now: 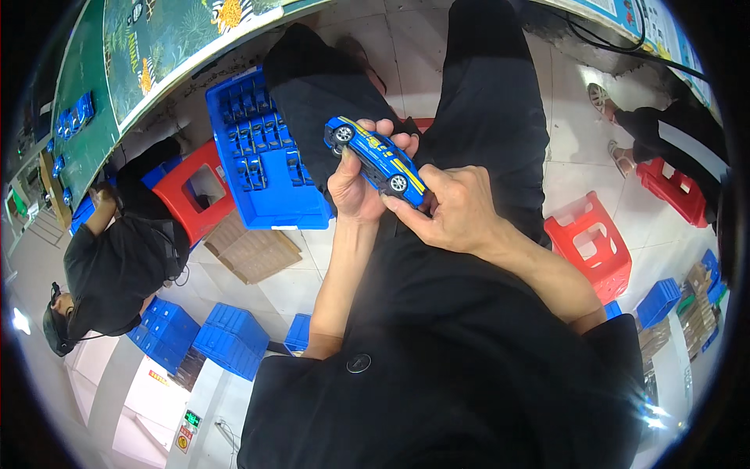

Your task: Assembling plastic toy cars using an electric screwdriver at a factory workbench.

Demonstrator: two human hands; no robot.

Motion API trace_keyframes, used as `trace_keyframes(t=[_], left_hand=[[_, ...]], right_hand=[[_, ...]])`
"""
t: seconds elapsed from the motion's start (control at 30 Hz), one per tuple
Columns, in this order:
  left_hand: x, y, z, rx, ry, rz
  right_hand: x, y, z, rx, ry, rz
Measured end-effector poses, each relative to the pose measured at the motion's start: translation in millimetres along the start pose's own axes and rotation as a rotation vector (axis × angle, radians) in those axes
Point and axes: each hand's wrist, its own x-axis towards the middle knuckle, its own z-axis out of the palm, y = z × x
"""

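Note:
A blue toy car with yellow stripes is held above my lap, one side with its black wheels turned up toward me. My left hand is closed round it, thumb at the near side and fingertips showing over the far side. With thumb and fingers, my right hand grips the car's right end, hiding part of it. To the left of my legs stands a blue plastic crate with several similar toy cars lying in rows.
A green table curves along the upper left, with blue toy cars on it. Red stools stand on both sides. Flattened cardboard lies on the tiled floor. One person sits at left, another at right.

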Motion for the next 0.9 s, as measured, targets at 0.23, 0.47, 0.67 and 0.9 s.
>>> trace_keyframes(t=[0.23, 0.47, 0.67, 0.9], left_hand=[[10, 0, 26, 0.282, 0.212, 0.017], [0, 58, 21, 0.941, 0.167, 0.043], [10, 72, 64, 1.666, -0.019, -0.140], [13, 61, 60, 1.815, -0.227, 0.038]], right_hand=[[2, 9, -4, 0.178, 0.012, 0.057], [10, 23, -38, -0.020, -0.145, -0.114], [22, 40, -68, -0.224, -0.266, -0.251], [16, 43, -61, -0.268, -0.168, -0.148]])
